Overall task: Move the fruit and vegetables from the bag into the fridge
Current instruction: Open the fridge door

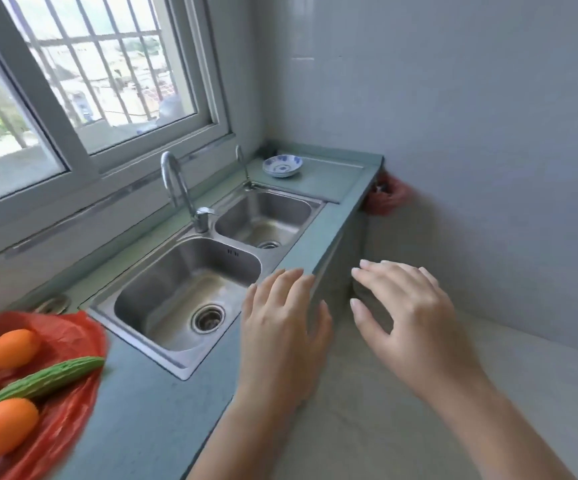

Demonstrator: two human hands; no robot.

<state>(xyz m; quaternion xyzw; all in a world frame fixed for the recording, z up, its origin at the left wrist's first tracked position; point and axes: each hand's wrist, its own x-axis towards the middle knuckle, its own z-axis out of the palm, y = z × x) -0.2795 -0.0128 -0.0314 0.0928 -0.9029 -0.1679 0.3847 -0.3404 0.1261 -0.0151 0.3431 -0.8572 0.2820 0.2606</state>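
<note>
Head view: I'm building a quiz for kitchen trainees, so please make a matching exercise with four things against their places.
Things
1. bitter gourd
2. patterned dish
3. tap
4. left hand

Places
A. at the far end of the counter
B. at the counter's front edge, holding nothing
C. lying across the open red bag
D. behind the sink, below the window

Pairs: 1-C, 2-A, 3-D, 4-B
</note>
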